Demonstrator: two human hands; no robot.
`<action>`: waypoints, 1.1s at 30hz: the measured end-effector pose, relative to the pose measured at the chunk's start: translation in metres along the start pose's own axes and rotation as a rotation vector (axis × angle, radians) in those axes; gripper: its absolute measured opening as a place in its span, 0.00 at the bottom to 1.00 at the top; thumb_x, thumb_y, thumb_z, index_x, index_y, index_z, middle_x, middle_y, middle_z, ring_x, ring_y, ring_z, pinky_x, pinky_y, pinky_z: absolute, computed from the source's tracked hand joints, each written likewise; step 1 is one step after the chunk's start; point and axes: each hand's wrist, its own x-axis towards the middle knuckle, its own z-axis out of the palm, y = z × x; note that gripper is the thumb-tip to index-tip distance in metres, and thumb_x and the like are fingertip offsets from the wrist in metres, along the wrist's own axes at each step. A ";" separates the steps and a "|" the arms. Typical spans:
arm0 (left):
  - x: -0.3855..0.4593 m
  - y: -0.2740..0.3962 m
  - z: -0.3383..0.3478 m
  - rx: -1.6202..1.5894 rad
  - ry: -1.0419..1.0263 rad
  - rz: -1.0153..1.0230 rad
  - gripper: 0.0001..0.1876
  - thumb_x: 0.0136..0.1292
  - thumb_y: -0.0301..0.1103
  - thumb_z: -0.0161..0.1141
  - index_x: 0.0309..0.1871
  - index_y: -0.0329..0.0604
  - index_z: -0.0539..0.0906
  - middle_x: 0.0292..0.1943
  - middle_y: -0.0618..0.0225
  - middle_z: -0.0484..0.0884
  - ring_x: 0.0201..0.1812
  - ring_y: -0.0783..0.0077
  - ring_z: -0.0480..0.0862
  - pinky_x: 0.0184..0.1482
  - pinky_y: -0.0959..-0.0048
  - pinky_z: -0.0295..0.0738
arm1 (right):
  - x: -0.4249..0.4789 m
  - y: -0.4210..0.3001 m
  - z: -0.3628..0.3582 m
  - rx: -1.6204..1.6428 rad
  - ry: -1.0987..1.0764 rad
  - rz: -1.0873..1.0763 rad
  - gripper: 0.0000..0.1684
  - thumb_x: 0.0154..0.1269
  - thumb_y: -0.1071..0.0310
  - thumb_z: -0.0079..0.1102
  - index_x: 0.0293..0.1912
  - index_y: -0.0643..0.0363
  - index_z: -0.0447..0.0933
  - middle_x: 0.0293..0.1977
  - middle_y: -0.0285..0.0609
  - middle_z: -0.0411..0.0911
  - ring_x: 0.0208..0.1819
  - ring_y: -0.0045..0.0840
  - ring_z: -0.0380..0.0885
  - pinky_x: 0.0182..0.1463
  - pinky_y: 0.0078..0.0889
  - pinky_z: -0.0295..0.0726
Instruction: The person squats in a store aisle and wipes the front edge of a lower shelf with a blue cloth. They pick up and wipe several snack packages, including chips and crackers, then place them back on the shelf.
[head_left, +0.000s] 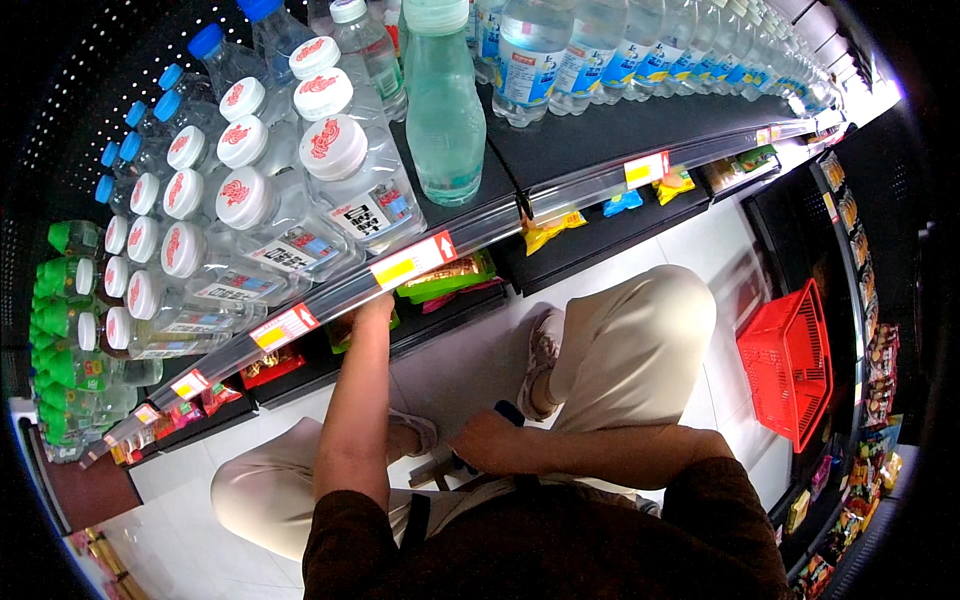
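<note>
My left hand (375, 309) reaches under the front edge of the upper shelf, among snack packets on the lower shelf. Its fingers are hidden by the clear price rail (341, 304), so what it touches cannot be seen. Close by it lies a green snack packet (448, 276). My right hand (484, 442) is closed around a dark, elongated object (509, 412) in front of my lap; its kind is unclear. Above the left hand stand white-capped clear plastic bottles (367, 202) in rows. Beside them is a single pale green bottle (445, 120).
Blue-labelled water bottles (529, 75) line the upper shelf at right. Green-capped bottles (56, 375) stand at far left. A red plastic shopping basket (784, 367) rests on the tiled floor (645, 259) to my right. Beyond it, another shelf holds snack packets (855, 502). Yellow packets (551, 231) poke out below.
</note>
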 end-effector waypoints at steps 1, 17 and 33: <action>-0.007 0.005 0.000 -0.041 -0.015 -0.026 0.22 0.64 0.34 0.59 0.61 0.45 0.71 0.54 0.64 0.77 0.54 0.66 0.78 0.48 0.63 0.78 | 0.000 0.000 -0.002 0.005 -0.030 0.011 0.10 0.61 0.68 0.57 0.41 0.62 0.76 0.31 0.50 0.81 0.33 0.38 0.82 0.33 0.43 0.80; -0.177 0.056 -0.017 -0.394 -0.138 -0.372 0.21 0.66 0.44 0.56 0.55 0.38 0.77 0.49 0.60 0.82 0.46 0.61 0.83 0.51 0.62 0.79 | -0.021 0.007 -0.037 0.351 0.078 0.112 0.23 0.56 0.72 0.56 0.53 0.60 0.73 0.43 0.55 0.80 0.45 0.49 0.79 0.49 0.51 0.78; -0.222 0.035 -0.010 -0.369 -0.163 -0.427 0.25 0.69 0.48 0.50 0.61 0.41 0.74 0.55 0.57 0.79 0.54 0.62 0.80 0.56 0.62 0.74 | -0.020 -0.013 -0.026 0.442 1.111 0.095 0.46 0.44 0.87 0.54 0.66 0.52 0.65 0.60 0.47 0.69 0.70 0.41 0.58 0.73 0.45 0.53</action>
